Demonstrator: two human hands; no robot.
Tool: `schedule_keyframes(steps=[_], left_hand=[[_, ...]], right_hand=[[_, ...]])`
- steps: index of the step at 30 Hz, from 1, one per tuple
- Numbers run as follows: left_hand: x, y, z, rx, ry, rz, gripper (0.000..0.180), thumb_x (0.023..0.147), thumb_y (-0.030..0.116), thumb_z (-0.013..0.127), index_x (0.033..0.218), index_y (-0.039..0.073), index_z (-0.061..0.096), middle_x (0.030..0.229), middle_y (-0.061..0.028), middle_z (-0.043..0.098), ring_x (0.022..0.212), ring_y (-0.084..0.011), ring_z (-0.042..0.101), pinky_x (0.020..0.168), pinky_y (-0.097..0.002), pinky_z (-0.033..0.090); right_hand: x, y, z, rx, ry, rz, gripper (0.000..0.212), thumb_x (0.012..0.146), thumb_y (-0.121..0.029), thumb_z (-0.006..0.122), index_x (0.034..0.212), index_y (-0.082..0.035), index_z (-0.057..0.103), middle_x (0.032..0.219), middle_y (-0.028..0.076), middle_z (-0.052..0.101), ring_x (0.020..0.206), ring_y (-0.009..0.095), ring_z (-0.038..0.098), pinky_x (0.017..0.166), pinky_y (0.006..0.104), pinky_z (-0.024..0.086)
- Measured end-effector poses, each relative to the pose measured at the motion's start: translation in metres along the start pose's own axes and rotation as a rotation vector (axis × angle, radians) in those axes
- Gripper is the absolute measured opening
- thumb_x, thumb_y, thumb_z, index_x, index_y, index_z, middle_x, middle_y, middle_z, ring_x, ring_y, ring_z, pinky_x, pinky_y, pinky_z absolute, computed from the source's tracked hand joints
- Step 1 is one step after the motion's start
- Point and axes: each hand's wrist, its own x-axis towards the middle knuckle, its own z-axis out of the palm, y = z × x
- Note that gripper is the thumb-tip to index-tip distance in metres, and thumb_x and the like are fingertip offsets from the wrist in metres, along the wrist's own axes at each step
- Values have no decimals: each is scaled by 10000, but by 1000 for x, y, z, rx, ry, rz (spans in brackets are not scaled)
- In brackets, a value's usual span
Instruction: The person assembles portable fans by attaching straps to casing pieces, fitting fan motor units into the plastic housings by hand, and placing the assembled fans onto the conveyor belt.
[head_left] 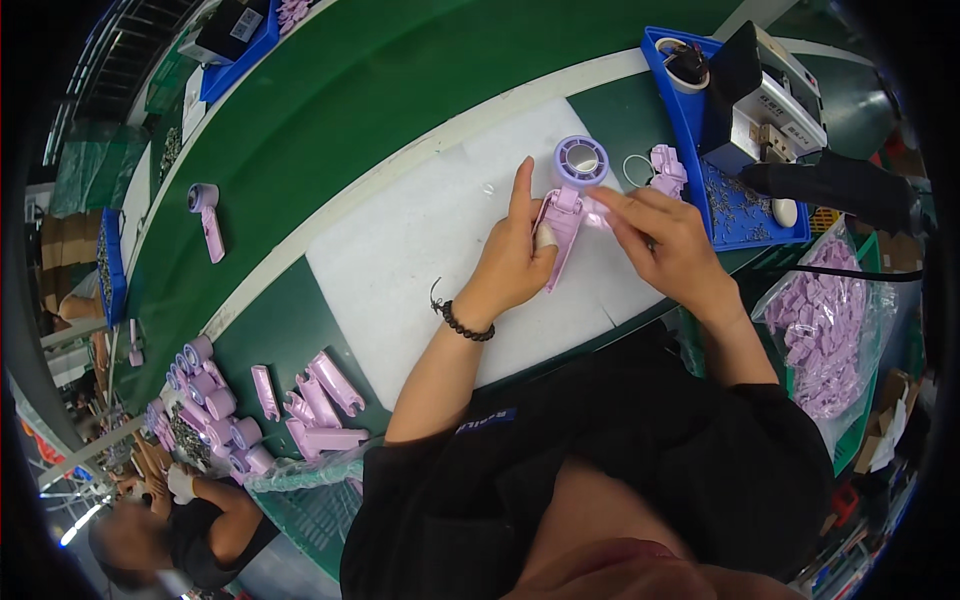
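Note:
A lilac handheld fan [566, 234] lies along my left hand, its round head with a shiny centre pointing away from me and its handle open, the inside showing. My left hand [508, 262] is closed around the handle, thumb laid on it and index finger stretched out. From the right, my right hand [680, 248] reaches to the fan's neck with thumb and index finger pinched. Between those fingertips is a small pale pink piece [597, 212], blurred, so its kind is unclear. Under both hands lies a white mat [420, 260].
Right of the mat are pink parts [667, 172] and a blue tray [722, 228] with screws and a boxy device [765, 105]. A bag of pink parts [820, 330] sits lower right. Fan heads [215, 400] and handle shells [325, 390] lie left. Another fan [208, 222] rests on the green belt [330, 130].

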Motion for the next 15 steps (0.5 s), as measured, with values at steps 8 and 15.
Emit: schedule_keyframes(steps=[8,15], left_hand=[[-5,-5,1,-123,-7,-120,886,774,-102,450,1563,77,90,1006,-125,650,663,-120,500,593,-174,383],[-2,-4,7,-316,92,-49,895,770,-122,467,1559,71,91,942,-103,642,699,-128,576,600,-188,441]], right_hand=[[15,10,44,-223,70,-157,226,819,-70,659,1026,-81,748,716,84,662,465,184,539,417,286,370],[20,18,53,-257,191,-270,337,698,-21,693,1019,-101,758,682,52,665,485,177,546,458,275,414]])
